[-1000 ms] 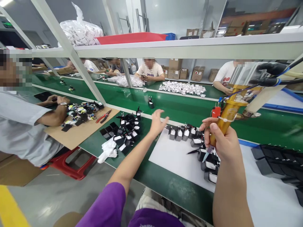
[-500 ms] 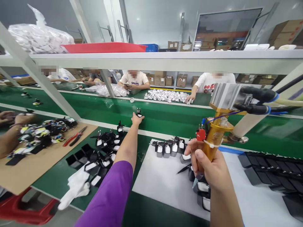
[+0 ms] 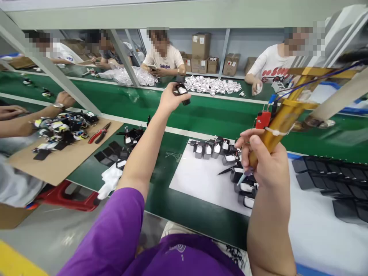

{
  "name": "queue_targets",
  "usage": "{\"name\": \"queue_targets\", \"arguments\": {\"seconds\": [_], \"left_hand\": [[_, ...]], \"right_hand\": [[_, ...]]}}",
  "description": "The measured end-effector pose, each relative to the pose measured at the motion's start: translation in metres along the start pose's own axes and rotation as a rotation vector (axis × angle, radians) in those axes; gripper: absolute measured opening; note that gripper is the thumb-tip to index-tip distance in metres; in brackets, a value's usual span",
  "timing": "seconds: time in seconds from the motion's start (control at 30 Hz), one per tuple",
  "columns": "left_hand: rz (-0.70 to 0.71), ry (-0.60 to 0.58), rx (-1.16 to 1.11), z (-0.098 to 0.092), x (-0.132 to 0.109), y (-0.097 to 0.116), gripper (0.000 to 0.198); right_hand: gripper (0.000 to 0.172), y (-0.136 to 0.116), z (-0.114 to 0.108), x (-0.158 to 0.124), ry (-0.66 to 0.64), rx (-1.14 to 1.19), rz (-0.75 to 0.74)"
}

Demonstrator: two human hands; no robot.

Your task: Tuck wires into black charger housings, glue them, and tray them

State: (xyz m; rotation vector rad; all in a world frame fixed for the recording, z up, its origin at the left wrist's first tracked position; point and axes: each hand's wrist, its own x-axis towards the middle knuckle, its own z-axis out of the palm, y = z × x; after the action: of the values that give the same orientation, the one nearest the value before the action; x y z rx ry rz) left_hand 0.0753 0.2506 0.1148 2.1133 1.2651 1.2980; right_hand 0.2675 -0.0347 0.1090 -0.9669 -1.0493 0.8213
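My left hand (image 3: 170,99) is raised over the green conveyor belt (image 3: 201,115), closed on a small black charger part (image 3: 181,92). My right hand (image 3: 266,163) grips the yellow barrel of a hanging tool (image 3: 283,117) with a red switch and blue wires, held above a row of black charger parts (image 3: 212,148) on a white sheet (image 3: 201,180). More black parts (image 3: 244,188) lie just below this hand, and the tool's tip points down at them.
A pile of black parts (image 3: 126,142), a white glove (image 3: 110,180) and a cardboard sheet (image 3: 57,161) with red pliers (image 3: 99,134) lie to the left, where a co-worker's arms (image 3: 28,119) work. Black trays (image 3: 333,180) sit right. People sit across the belt near white parts (image 3: 212,85).
My left hand reached out to the belt, closed on a black part there and lifted it up toward me. The right hand kept hold of the tool. The view tilted down.
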Motion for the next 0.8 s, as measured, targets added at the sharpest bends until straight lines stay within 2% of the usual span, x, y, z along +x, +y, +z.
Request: {"name": "queue_targets", "arguments": {"seconds": [0.07, 0.13, 0.2, 0.3, 0.4, 0.43, 0.5, 0.57, 0.67, 0.73, 0.8], "left_hand": [[0.092, -0.151, 0.020, -0.018, -0.036, 0.035, 0.061], [0.120, -0.308, 0.049, -0.032, -0.090, 0.066, 0.062], [0.121, -0.465, 0.057, -0.037, -0.149, 0.081, 0.068], [0.083, -0.697, 0.033, -0.028, -0.222, 0.073, 0.070], [0.047, -0.850, -0.055, -0.010, -0.264, 0.052, 0.069], [0.039, -0.852, -0.098, -0.004, -0.273, 0.046, 0.071], [0.058, -0.758, -0.155, 0.005, -0.288, 0.041, 0.079], [0.163, -0.547, -0.134, 0.011, -0.301, 0.042, 0.084], [0.453, -0.210, 0.047, 0.015, -0.319, 0.046, 0.075], [0.559, -0.147, 0.190, 0.015, -0.327, 0.047, 0.064], [0.510, -0.193, 0.286, 0.014, -0.331, 0.046, 0.057]], "right_hand": [[0.023, -0.001, 0.001, 0.000, 0.019, -0.013, -0.012], [0.024, -0.001, 0.003, -0.001, 0.024, -0.013, -0.025], [0.025, -0.001, 0.004, -0.001, 0.018, -0.004, -0.036], [0.026, -0.001, 0.005, -0.001, -0.002, 0.010, -0.041], [0.028, -0.001, 0.006, -0.001, -0.013, 0.019, -0.046], [0.028, -0.001, 0.007, -0.001, -0.014, 0.022, -0.048], [0.028, -0.001, 0.009, -0.001, -0.022, 0.025, -0.053], [0.027, -0.001, 0.010, -0.001, -0.033, 0.029, -0.057], [0.028, -0.001, 0.012, -0.002, -0.046, 0.033, -0.059], [0.029, -0.002, 0.012, -0.003, -0.041, 0.035, -0.050], [0.030, -0.002, 0.014, -0.003, -0.029, 0.036, -0.041]]}}
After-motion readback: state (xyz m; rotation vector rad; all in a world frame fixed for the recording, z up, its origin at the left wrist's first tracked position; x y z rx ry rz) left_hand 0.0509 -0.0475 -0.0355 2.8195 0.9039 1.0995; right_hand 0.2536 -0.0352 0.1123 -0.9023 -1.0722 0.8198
